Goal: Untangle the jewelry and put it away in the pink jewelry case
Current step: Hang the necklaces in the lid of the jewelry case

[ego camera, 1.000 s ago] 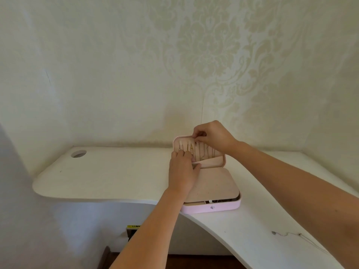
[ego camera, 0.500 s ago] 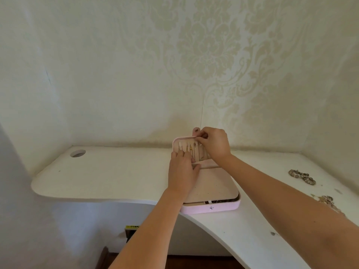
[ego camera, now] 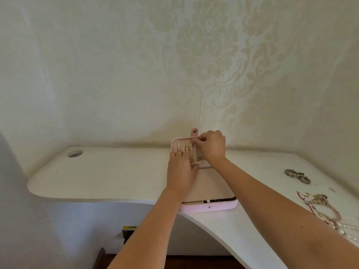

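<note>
The pink jewelry case (ego camera: 209,207) lies open at the desk's front edge, its lid (ego camera: 175,142) standing up against the wall. Thin chains (ego camera: 191,151) hang in a row inside the lid. My left hand (ego camera: 181,171) rests on the lid's lower part with straight fingers touching the chains. My right hand (ego camera: 211,146) pinches something small at the lid's upper edge, just below the snap tab (ego camera: 194,132); the piece itself is too small to make out. A beige flap (ego camera: 209,189) covers the case's base.
On the white desk (ego camera: 116,171) at the right lie a grey beaded bracelet (ego camera: 297,176) and a tangle of pink beads, red cord and pearls (ego camera: 322,208). A round cable hole (ego camera: 75,153) is at the back left. Patterned walls enclose the corner.
My right hand has shifted slightly right and down along the lid's top edge. The view has swung right, bringing the loose jewelry on the desk into sight. My left hand has stayed put.
</note>
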